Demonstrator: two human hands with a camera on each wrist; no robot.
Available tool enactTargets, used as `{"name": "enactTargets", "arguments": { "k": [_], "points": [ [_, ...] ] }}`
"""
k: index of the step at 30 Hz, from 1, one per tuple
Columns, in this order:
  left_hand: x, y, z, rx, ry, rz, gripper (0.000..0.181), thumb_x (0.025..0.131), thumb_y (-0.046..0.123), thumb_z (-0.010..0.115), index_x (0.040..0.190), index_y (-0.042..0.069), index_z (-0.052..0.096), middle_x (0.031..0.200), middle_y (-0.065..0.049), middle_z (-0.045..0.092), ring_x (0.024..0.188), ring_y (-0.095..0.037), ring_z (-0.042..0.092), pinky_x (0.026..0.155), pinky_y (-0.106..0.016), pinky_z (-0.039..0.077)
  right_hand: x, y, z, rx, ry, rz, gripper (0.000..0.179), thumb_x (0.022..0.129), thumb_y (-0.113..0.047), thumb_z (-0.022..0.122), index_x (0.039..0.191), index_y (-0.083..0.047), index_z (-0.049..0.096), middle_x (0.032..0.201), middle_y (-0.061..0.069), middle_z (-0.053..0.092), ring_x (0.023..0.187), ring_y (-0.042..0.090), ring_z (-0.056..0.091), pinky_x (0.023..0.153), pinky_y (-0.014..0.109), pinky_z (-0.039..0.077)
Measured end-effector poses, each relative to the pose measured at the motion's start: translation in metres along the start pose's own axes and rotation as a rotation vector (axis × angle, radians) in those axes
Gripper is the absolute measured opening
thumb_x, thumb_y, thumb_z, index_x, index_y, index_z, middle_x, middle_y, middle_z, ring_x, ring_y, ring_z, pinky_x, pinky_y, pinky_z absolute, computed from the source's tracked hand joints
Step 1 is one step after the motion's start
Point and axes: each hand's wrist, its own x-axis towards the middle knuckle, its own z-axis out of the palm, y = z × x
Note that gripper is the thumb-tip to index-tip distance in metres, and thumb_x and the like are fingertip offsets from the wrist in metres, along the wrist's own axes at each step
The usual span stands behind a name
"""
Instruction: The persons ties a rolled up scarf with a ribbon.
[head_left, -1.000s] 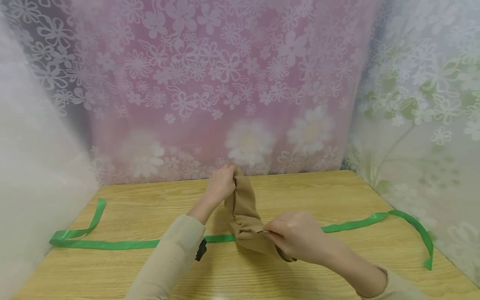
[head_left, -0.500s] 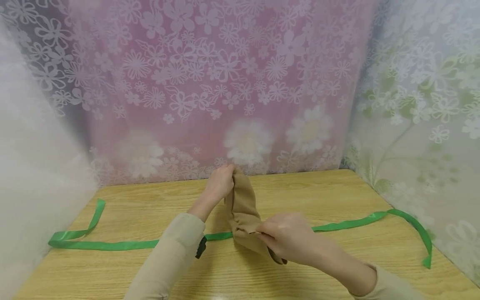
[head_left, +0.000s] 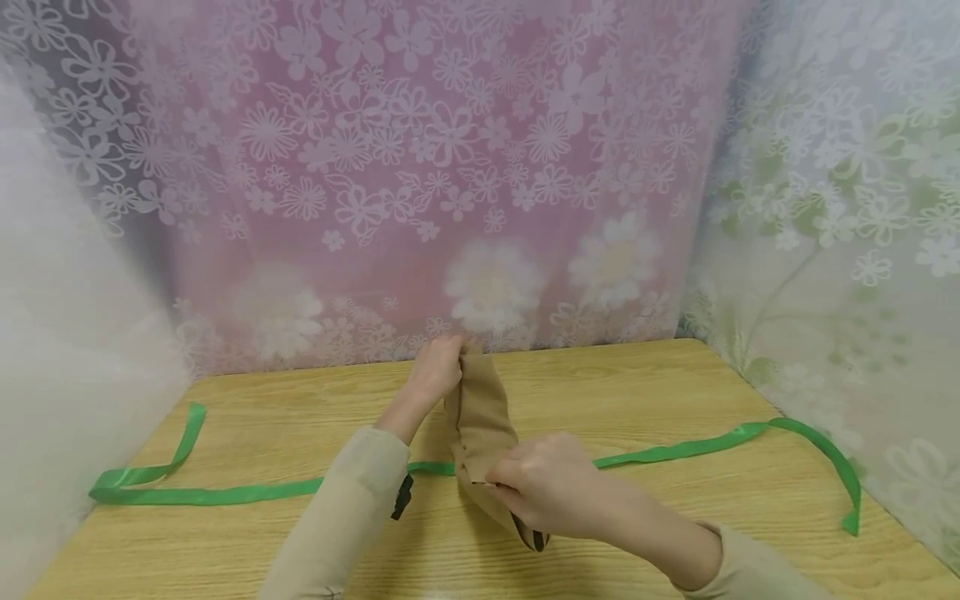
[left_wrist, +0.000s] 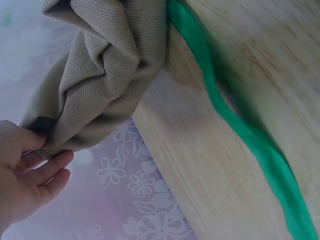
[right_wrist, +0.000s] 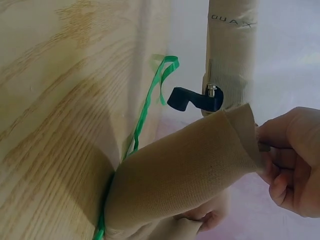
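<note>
A tan knit cloth (head_left: 483,408), folded into a long band with a dark edge at its near end, is stretched between both hands above the wooden table. My left hand (head_left: 437,364) pinches its far end; in the left wrist view the cloth (left_wrist: 107,65) hangs in twisted folds from the thumb and fingers of that hand (left_wrist: 35,175). My right hand (head_left: 551,483) pinches the near edge, and in the right wrist view the cloth (right_wrist: 175,175) looks like a smooth, wide roll there. A green ribbon (head_left: 225,495) runs across the table, passing beneath the cloth.
The wooden table (head_left: 337,550) is closed in by floral curtains (head_left: 480,167) at the back and both sides. A black clip-like piece (right_wrist: 195,99) sticks out from the left sleeve (right_wrist: 232,45). Both ribbon ends bend near the table's side edges.
My right hand has moved left and slightly nearer, bringing the near end of the cloth with it. The folds there have smoothed out. The left hand has stayed almost in place.
</note>
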Motion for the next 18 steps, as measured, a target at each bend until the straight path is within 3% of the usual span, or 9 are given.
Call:
{"name": "enactTargets", "arguments": {
  "k": [5,9,14,18],
  "points": [
    [-0.004,-0.005,0.002,0.008,-0.089,-0.006,0.027,0.09,-0.009,0.046,0.104,0.001,0.067,0.099,-0.015,0.066,0.089,-0.027,0.063,0.074,-0.032,0.051,0.0,-0.002,0.004,0.058,-0.021,-0.013,0.033,0.073,-0.008,0.074,0.057,-0.022,0.049,0.048,-0.013,0.033,0.045,-0.005,0.018,0.044,0.009,0.01],
    [-0.006,-0.008,0.006,0.038,-0.116,0.004,0.026,0.09,-0.007,0.048,0.106,0.001,0.067,0.097,-0.014,0.065,0.082,-0.023,0.061,0.064,-0.028,0.048,-0.002,-0.006,0.006,0.071,-0.063,-0.019,0.04,0.074,-0.012,0.074,0.054,-0.023,0.042,0.047,-0.013,0.029,0.046,-0.004,0.016,0.044,0.009,0.009],
    [-0.009,-0.009,0.011,0.079,-0.11,0.033,0.017,0.09,-0.004,0.052,0.09,0.002,0.068,0.083,-0.01,0.064,0.066,-0.016,0.055,0.056,-0.024,0.044,-0.004,-0.013,0.009,0.08,-0.15,0.001,0.037,0.077,-0.017,0.074,0.055,-0.025,0.045,0.048,-0.015,0.031,0.046,-0.005,0.02,0.044,0.009,0.016],
    [-0.011,-0.009,0.013,0.126,-0.108,0.05,0.021,0.091,-0.002,0.052,0.078,0.006,0.066,0.072,-0.006,0.061,0.056,-0.012,0.046,0.051,-0.023,0.037,-0.005,-0.017,0.013,0.129,-0.2,0.004,0.037,0.078,-0.015,0.073,0.054,-0.023,0.046,0.048,-0.014,0.031,0.046,-0.004,0.021,0.044,0.008,0.019]
  ]
}}
